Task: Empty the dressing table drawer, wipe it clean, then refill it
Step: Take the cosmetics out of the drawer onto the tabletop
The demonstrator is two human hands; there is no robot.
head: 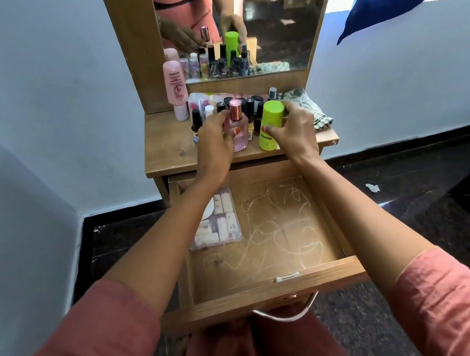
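wooden tabletop [167,148]; pink bottle [240,132] clasped in left grip [214,141]; green bottle [269,123] clasped in right grip [294,131]

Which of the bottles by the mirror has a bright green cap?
The lime-green bottle gripped by the right hand; the rest have dark, white or pink caps.

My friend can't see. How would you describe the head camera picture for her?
The left hand grips a pink perfume bottle and the right hand a lime-green bottle on a crowded dressing table top. Below, the open drawer shows only a clear box at its left; a checked cloth lies on the top's right side.
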